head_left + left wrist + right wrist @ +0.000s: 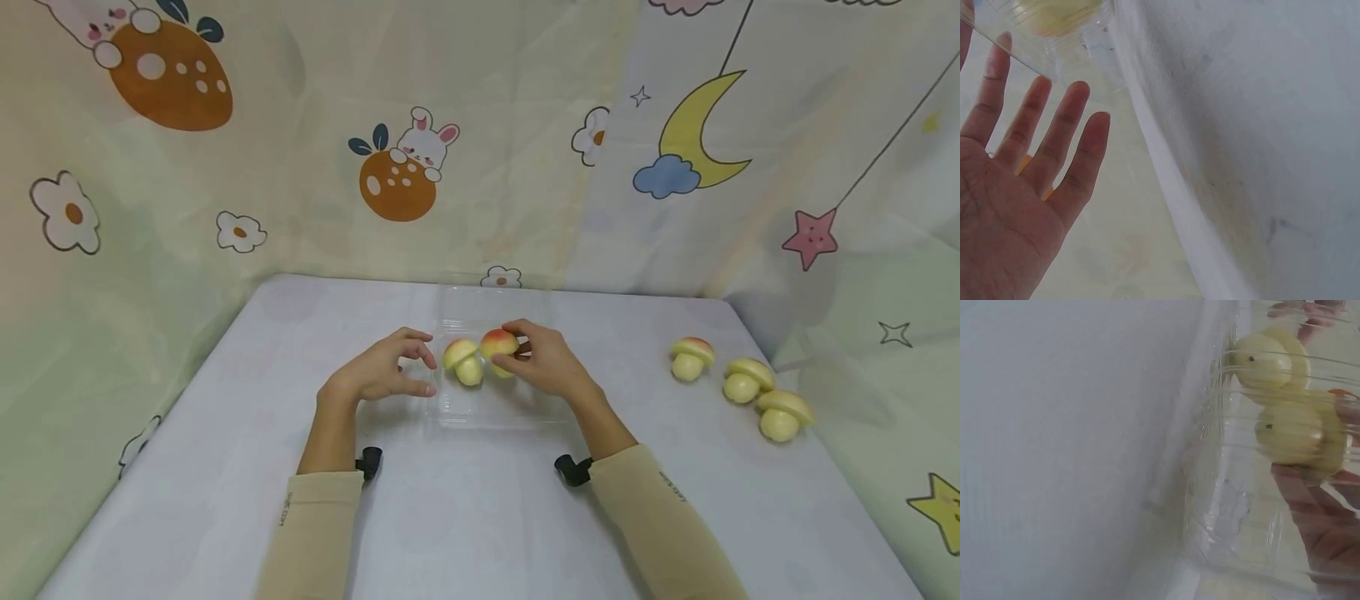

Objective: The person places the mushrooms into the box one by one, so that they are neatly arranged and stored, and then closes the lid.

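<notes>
A clear plastic box (495,414) sits in the middle of the table, its lid raised at the back. Inside it, toward the left, lies a yellow toy mushroom (468,372). Beside that one, my right hand (551,364) grips a second toy mushroom (498,342) with a red-tinged cap, thumb and fingers around the cap. The right wrist view shows both mushrooms (1294,432) through the clear wall. My left hand (386,367) is at the box's left edge, fingers spread and holding nothing; the left wrist view shows its open palm (1004,219).
Several more toy mushrooms stand at the table's right side: one with a reddish cap (691,358) and two yellow ones, the nearer yellow mushroom (782,416) close to the table edge. A printed cloth (510,167) hangs behind the white table (450,517).
</notes>
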Demonstrator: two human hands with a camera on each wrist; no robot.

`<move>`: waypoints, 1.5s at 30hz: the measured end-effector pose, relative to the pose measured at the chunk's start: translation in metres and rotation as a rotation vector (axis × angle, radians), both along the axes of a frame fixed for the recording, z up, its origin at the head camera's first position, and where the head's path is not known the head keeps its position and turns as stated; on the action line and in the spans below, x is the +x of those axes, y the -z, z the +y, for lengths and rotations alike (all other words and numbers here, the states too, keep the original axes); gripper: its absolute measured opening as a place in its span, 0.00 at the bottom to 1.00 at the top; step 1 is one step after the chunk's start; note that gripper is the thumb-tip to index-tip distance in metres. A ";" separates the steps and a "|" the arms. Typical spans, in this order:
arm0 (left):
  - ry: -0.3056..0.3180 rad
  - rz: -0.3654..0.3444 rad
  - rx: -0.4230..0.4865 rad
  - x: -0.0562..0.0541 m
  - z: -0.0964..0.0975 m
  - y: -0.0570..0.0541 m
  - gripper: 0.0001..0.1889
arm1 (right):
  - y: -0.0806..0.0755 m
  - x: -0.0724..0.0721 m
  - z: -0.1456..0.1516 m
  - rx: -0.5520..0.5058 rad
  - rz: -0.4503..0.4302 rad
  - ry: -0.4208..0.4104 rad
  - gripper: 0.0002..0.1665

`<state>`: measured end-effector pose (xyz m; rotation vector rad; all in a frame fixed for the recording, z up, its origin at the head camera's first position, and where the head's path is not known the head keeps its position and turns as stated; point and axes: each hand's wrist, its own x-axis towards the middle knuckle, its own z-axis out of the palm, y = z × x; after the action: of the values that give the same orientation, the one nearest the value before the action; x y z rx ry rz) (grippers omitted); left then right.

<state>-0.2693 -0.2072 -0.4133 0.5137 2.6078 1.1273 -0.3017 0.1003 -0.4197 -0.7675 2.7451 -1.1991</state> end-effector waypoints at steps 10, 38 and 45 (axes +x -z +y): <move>0.001 -0.002 0.010 -0.001 0.000 0.000 0.22 | 0.002 -0.002 -0.004 0.038 0.008 0.024 0.33; -0.002 -0.008 0.000 0.001 0.000 -0.001 0.22 | 0.009 -0.001 -0.014 0.051 -0.026 0.032 0.30; -0.007 -0.011 -0.006 0.002 0.001 -0.002 0.22 | 0.008 0.001 -0.013 0.057 -0.009 0.029 0.35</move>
<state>-0.2676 -0.2060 -0.4111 0.4958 2.6050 1.1206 -0.3010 0.0869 -0.4279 -0.7172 2.7796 -1.1216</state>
